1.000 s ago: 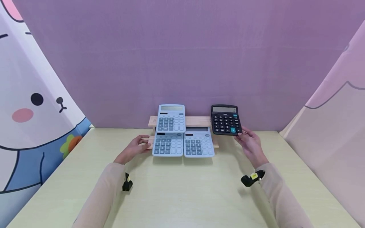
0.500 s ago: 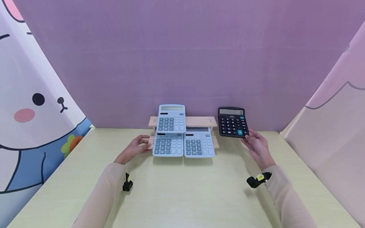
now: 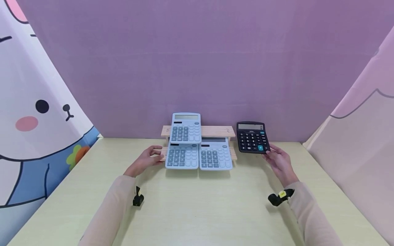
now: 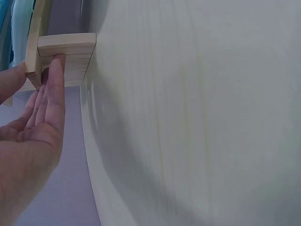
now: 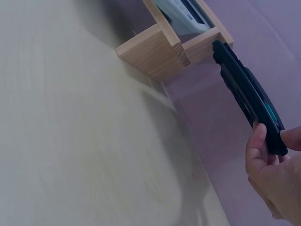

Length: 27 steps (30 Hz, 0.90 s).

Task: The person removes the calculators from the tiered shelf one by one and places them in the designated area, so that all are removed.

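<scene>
A black calculator (image 3: 252,137) is held up just right of the two-tier wooden rack (image 3: 218,131). My right hand (image 3: 280,165) pinches its lower right corner, thumb on one face and fingers behind, as the right wrist view shows the calculator (image 5: 249,94) edge-on. My left hand (image 3: 143,162) grips the rack's left end; in the left wrist view its thumb and fingers (image 4: 55,89) lie on either side of a board. One light blue calculator (image 3: 186,129) leans on the upper tier at left. Below it, two more, a left one (image 3: 182,158) and a right one (image 3: 215,157), stand side by side.
A pale wooden table (image 3: 197,208) carries the rack near its back edge. Behind rises a purple backdrop (image 3: 197,68). A cartoon-printed panel (image 3: 40,143) borders the left side, and a pale panel (image 3: 354,153) the right.
My right hand has moved the black calculator rightward off the rack's upper tier, then slightly down. The left hand and the light blue calculators have stayed in place.
</scene>
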### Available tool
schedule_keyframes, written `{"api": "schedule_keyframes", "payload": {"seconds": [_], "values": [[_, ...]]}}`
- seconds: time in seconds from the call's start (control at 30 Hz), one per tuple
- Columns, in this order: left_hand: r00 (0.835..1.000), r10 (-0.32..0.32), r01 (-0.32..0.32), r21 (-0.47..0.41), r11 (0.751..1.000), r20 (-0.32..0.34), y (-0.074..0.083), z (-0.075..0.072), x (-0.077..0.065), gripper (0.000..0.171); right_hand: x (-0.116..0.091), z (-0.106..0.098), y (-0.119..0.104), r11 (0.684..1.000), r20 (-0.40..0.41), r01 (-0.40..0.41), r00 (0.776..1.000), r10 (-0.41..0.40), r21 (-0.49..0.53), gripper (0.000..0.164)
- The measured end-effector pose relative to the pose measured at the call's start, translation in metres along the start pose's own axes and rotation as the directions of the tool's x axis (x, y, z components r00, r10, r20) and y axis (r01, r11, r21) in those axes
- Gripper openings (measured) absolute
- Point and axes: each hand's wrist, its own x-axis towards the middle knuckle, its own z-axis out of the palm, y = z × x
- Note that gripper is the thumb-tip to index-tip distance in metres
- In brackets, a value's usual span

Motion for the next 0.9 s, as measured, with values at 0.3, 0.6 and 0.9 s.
{"api": "schedule_keyframes", "payload": {"seconds": [0.3, 0.6, 0.9], "values": [[0.999, 0.032, -0.032, 0.004, 0.999, 0.018, 0.004, 0.0, -0.005, 0.058, 0.0, -0.005, 0.007, 0.999, -0.039, -0.05, 0.998, 0.05, -0.011, 0.051], [1.0, -0.006, 0.006, -0.002, 1.0, -0.001, 0.002, 0.001, 0.0, 0.055, 0.001, -0.008, 0.016, 0.996, -0.054, -0.078, 0.996, 0.075, -0.048, 0.05], [1.0, 0.0, 0.0, 0.002, 1.0, 0.005, 0.004, 0.001, -0.004, 0.055, 0.004, -0.012, 0.024, 0.989, -0.071, -0.09, 0.994, 0.082, -0.116, 0.049]]}}
